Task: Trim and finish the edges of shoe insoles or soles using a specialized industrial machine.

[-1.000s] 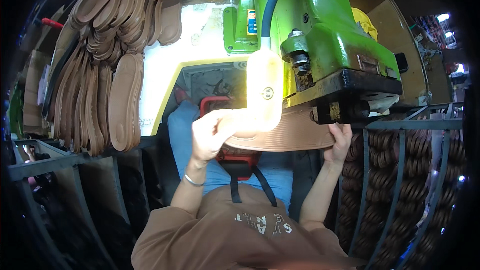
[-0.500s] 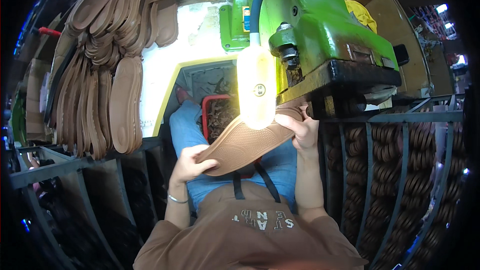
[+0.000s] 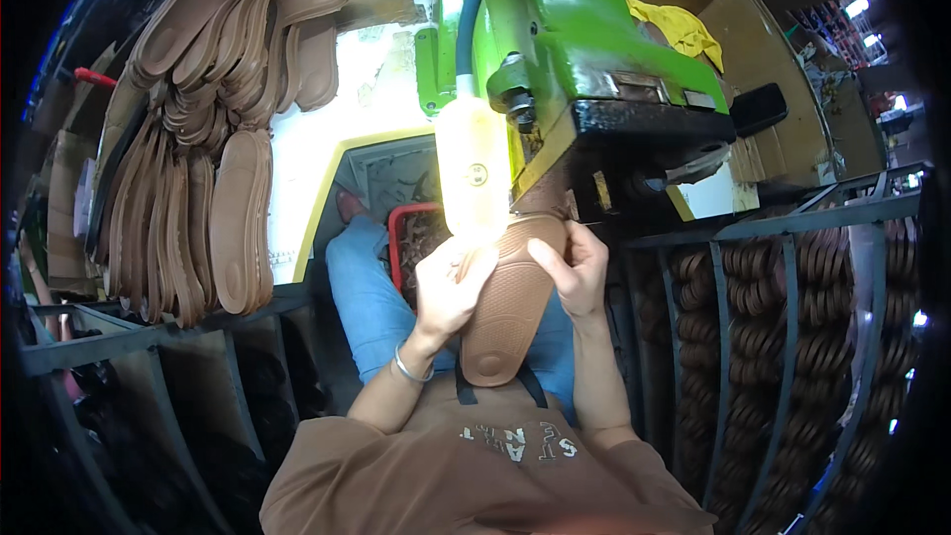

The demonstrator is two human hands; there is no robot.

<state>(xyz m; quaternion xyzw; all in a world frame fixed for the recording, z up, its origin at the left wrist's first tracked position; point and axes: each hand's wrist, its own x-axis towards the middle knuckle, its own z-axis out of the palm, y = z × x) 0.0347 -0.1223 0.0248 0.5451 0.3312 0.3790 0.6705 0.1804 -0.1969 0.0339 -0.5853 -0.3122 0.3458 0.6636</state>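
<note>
A brown shoe sole [image 3: 503,327] with a textured face is held lengthwise in front of my body, one rounded end toward me and the other under the green machine's [image 3: 584,20] black head. My left hand [image 3: 451,287] grips its left edge about midway, fingers lying over the face. On the opposite edge, higher up, my right hand [image 3: 573,267] holds it with the thumb on top and the fingers partly hidden beneath. A glowing lamp [image 3: 474,163] on a blue hose hangs just above the sole's far end and washes out that area.
Brown soles [image 3: 238,223] are piled on the white table at left. A red bin [image 3: 398,253] with brown scraps stands below the machine. Racks of soles [image 3: 763,337] line the right side; a dark rack [image 3: 163,396] is at left. A yellow cloth [image 3: 684,30] lies behind the machine.
The sole has turned from slanting sideways to pointing lengthwise toward me. My left hand has shifted from its near end up along the left edge; my right hand has moved slightly left.
</note>
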